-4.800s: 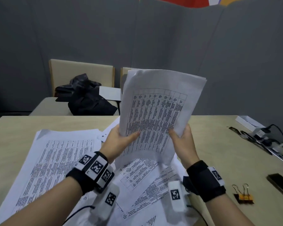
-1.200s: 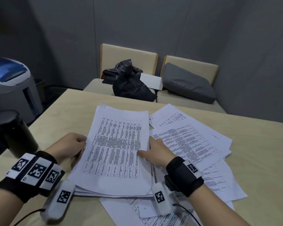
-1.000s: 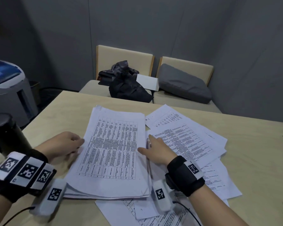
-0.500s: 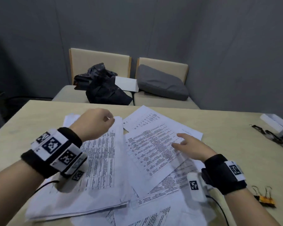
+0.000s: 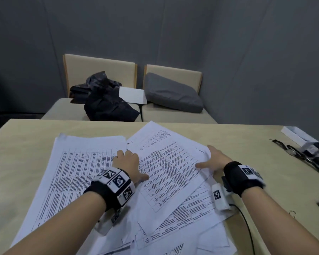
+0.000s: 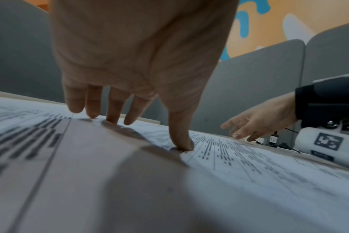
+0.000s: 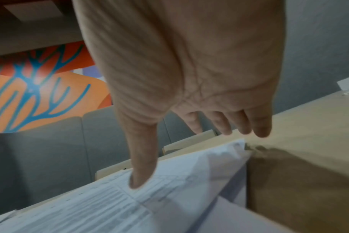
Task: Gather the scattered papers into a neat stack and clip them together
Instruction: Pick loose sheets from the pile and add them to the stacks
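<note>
Both hands are flat on the loose papers [image 5: 166, 168], fingers straight and spread, gripping nothing. Left hand [image 5: 126, 162] presses with thumb and fingertips at the seam between the squared stack [image 5: 75, 173] on the left and the skewed top sheet; right hand [image 5: 215, 161] sits at that sheet's right corner, thumb on the paper, the other fingers out past its edge over the table [image 5: 238, 137].

Risks, as a judgement:
- Pulling the top sheet with flat fingers likely drags the sheets under it; the fan at near right [image 5: 191, 218] would spread further.
- The right corner looks slightly lifted in the right wrist view; pushing in on it could crease or fold it.
- The left wrist camera [image 5: 107, 225] and its cable lie on the papers and may snag or shift them.

Around: a binder clip is barely visible at the right edge [image 5: 292, 212], well apart from the stack. Cables and small gear [image 5: 306, 153] at far right. Two chairs behind the table, dark clothing [image 5: 103, 100] on one, a grey cushion [image 5: 171, 94] on the other. Nothing blocks the papers.
</note>
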`<state>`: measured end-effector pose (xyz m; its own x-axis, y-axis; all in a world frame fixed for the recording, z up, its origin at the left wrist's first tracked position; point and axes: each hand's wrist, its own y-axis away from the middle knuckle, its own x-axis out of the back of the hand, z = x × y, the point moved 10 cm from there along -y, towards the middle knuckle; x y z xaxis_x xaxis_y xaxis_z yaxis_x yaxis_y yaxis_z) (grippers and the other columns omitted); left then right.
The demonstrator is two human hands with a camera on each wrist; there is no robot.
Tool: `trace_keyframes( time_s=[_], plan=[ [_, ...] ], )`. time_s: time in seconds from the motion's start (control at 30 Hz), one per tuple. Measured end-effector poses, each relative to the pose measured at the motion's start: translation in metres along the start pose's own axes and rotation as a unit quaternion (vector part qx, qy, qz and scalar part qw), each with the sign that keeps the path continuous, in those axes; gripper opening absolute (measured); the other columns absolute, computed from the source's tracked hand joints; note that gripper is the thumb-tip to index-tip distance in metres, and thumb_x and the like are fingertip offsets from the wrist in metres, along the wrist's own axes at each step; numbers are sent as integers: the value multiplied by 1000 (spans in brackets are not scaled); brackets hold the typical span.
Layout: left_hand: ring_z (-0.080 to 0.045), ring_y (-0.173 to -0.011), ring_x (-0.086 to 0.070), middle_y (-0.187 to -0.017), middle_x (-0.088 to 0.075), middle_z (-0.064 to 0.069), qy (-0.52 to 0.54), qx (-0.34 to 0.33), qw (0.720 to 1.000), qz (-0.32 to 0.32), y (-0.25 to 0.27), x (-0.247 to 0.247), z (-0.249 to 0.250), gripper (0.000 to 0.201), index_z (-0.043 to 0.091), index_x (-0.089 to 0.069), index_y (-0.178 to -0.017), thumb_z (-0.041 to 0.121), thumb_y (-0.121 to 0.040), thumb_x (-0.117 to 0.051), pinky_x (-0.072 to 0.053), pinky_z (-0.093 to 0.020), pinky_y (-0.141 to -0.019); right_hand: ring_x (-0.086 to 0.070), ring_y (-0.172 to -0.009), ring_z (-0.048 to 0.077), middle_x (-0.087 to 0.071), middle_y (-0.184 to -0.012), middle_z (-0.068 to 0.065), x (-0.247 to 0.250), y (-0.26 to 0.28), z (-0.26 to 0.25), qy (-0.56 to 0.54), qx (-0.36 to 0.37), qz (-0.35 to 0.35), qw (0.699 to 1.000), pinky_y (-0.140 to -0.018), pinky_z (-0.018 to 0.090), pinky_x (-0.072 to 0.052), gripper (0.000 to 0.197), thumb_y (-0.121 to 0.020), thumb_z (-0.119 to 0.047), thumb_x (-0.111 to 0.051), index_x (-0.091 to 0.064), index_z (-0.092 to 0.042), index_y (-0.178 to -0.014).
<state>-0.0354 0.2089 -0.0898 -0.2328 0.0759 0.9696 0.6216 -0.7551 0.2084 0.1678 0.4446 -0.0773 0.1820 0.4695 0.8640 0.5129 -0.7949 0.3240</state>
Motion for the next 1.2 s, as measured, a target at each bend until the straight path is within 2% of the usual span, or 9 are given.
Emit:
trace_keyframes(
  time_s=[0.13, 0.27, 0.4, 0.53, 0.6, 0.77, 0.93, 1.07, 1.2],
  plan=[
    [-32, -131, -31, -142, -41, -8, 37, 1, 999, 16, -3, 2, -1, 107, 14, -21, -147, 65, -67, -70, -33, -43, -108, -8, -149, 36, -7, -163, 13, -4, -17, 9, 18, -5, 18, 1000, -119, 50, -19, 141, -57, -66, -81, 7, -16, -155],
    [-32, -132, -29, -143, -37, -9, 49, 6, 999, 15, -4, 1, 0, 114, 15, -12, -151, 61, -67, -73, -33, -42, -107, -13, -148, 35, -11, -163, 11, -6, -22, 9, 43, 9, 12, 999, -119, 47, -19, 158, -36, -89, -67, 5, -15, -155],
    [-31, -128, -32, -137, -41, -10, 69, 13, 997, 15, -7, 1, -3, 107, 13, -25, -144, 60, -63, -77, -36, -42, -104, -18, -144, 36, -17, -159, 13, -4, -19, 4, 73, 26, 34, 996, -114, 43, -24, 131, -62, -72, -73, -1, -16, -156],
    [-30, -128, -32, -135, -42, -10, 81, 20, 996, 17, -7, 3, -3, 106, 11, -28, -141, 59, -61, -79, -37, -42, -105, -24, -141, 36, -24, -155, 14, -2, -16, 0, 91, 30, 41, 995, -112, 42, -27, 125, -64, -71, -73, -9, -15, -155],
    [-29, -125, -34, -131, -45, -9, 77, 22, 997, 16, -6, 4, -4, 97, 11, -36, -133, 61, -61, -78, -38, -41, -104, -36, -135, 34, -37, -149, 13, -3, -17, -4, 52, 45, 40, 997, -109, 42, -35, 113, -64, -62, -79, -24, -14, -151],
    [-28, -122, -35, -127, -47, -8, 51, 14, 998, 21, -4, 5, -3, 85, 14, -49, -125, 65, -62, -74, -38, -40, -102, -64, -87, 11, -69, -110, 5, 7, -3, -21, -186, 93, 42, 977, -68, 20, -49, 38, -86, -41, -69, -65, -11, -108],
    [-27, -120, -35, -125, -47, -5, 41, 8, 999, 30, -5, 6, -5, 84, 18, -51, -120, 71, -59, -71, -36, -41, -104, -70, -91, 31, -72, -105, 14, 37, 9, -18, -317, 68, 33, 945, -87, 43, -55, 31, -92, -24, -65, -64, 0, -112],
    [-28, -117, -38, -114, -55, -2, 45, -5, 998, 48, -2, 15, -1, 78, 19, -51, -107, 70, -54, -75, -32, -42, -105, -70, -87, 30, -72, -103, 13, 79, 19, -14, -324, 96, 100, 936, -75, 39, -57, 31, -83, -9, -73, -64, -5, -113],
    [-33, -123, -37, -122, -53, -10, 41, -11, 997, 57, 4, 24, 4, 89, 18, -46, -120, 66, -52, -79, -25, -45, -113, -66, -79, 27, -70, -103, 14, 118, 34, 0, -388, 99, 170, 901, -70, 34, -54, 33, -81, -5, -74, -62, -2, -112]
  ],
)
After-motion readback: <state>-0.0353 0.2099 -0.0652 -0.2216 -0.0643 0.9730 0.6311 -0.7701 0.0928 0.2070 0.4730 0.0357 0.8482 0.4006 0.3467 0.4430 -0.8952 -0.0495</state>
